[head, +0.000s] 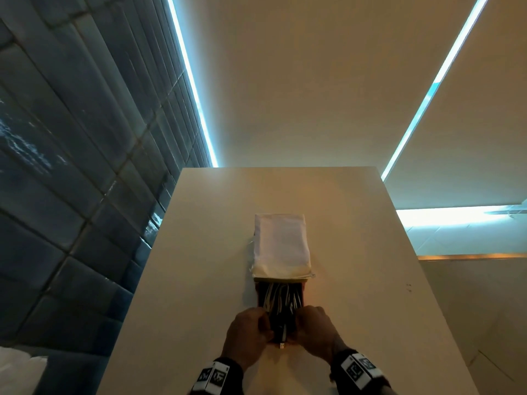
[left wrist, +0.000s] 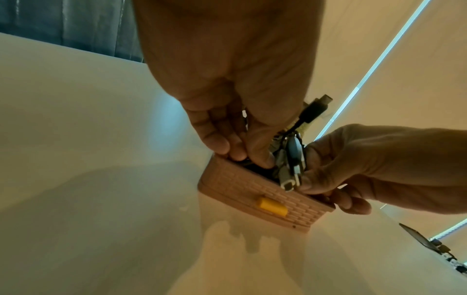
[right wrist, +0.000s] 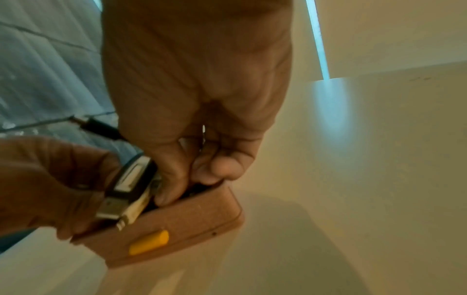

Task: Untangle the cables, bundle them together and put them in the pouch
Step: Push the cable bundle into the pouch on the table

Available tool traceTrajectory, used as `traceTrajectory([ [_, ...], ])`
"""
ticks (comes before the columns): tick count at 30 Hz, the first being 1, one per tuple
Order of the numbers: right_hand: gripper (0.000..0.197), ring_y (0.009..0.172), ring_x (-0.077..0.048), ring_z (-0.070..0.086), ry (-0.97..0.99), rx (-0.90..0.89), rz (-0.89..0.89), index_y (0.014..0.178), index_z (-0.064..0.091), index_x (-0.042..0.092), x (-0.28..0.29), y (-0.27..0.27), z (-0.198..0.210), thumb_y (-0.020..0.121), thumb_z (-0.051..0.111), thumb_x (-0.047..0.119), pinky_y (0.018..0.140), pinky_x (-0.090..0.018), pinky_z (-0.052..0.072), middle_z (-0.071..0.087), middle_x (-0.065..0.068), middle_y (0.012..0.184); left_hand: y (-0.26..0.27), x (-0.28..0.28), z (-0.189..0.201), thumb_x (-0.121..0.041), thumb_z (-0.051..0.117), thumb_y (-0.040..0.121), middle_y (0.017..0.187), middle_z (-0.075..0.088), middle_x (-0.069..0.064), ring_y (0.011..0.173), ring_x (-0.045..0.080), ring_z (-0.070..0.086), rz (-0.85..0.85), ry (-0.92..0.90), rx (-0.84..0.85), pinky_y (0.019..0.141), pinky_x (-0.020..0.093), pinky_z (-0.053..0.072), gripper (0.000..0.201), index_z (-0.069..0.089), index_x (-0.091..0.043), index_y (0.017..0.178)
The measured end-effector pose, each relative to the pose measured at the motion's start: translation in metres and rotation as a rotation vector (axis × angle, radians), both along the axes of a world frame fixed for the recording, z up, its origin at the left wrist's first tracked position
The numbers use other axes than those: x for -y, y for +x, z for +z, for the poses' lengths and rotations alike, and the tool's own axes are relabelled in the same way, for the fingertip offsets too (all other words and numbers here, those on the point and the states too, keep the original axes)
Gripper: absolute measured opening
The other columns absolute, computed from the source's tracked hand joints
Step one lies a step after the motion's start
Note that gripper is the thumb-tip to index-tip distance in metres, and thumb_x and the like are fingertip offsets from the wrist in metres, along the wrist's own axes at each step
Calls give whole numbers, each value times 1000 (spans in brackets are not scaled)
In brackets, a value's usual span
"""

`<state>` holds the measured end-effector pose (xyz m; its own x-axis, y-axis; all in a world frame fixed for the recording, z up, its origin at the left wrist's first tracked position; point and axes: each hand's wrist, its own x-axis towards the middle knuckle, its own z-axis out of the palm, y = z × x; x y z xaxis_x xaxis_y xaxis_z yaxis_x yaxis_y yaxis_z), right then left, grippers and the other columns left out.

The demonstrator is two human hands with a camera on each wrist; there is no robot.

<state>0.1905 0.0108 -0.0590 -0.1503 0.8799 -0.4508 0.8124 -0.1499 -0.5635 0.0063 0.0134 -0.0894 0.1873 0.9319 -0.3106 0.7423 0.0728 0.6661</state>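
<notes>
both hands needed: left hand (head: 247, 330) curled on the near left of the cables (head: 281, 302), right hand (head: 313, 327) curled on the near right, together lifting the tangle out of the tan box (left wrist: 255, 191) slowly, easing snagged plugs free. mixed black and white leads, usb ends poking out near. beyond, touching the box, white pouch (head: 281, 246) flat on table (head: 199, 252)

Both hands (left wrist: 227, 83) (left wrist: 366, 167) grip cables (left wrist: 290, 159) inside a tan box (left wrist: 240, 185).
</notes>
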Motion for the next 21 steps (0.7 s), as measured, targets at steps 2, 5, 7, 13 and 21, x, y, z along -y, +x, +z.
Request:
traceTrajectory([
  [2, 23, 67, -10, 58, 29, -3, -13, 88, 69, 17, 3, -4, -5, 79, 67, 39, 54, -17, 38, 68, 4, 82, 0, 3, 2, -25, 71, 70, 79, 62, -10, 75, 7, 60, 0, -28, -3, 72, 29, 52, 22, 51, -32, 66],
  [5, 23, 82, -16, 65, 10, -18, 42, 100, 69, 17, 4, -4, 0, 83, 63, 31, 63, -21, 45, 71, -3, 100, 6, 10, 8, -51, 70, 65, 87, 59, -11, 78, 5, 58, 0, -85, -2, 66, 26, 49, 29, 56, -31, 81],
  [7, 22, 86, -21, 66, -69, -55, 85, 101, 69, 9, 0, 2, 6, 85, 60, 22, 68, -23, 48, 71, -8, 100, 12, 17, 9, -64, 68, 55, 93, 53, -15, 80, 4, 55, -25, -72, -71, 64, 19, 41, 50, 52, -33, 92],
  [13, 33, 56, -14, 62, -230, -203, -128, 83, 69, 10, -9, 16, 6, 87, 64, 42, 55, -26, 57, 69, -7, 78, 14, 8, 7, -52, 74, 62, 77, 57, -10, 70, 7, 56, 103, -63, -125, 60, 22, 44, 37, 46, -28, 70],
  [21, 23, 84, -14, 65, -3, -168, -190, 93, 67, 18, -4, 10, -17, 75, 72, 31, 74, -28, 53, 70, 3, 92, 21, -2, 0, -65, 73, 59, 98, 71, -6, 89, 16, 67, 76, -97, -164, 73, 27, 52, 58, 64, -29, 103],
])
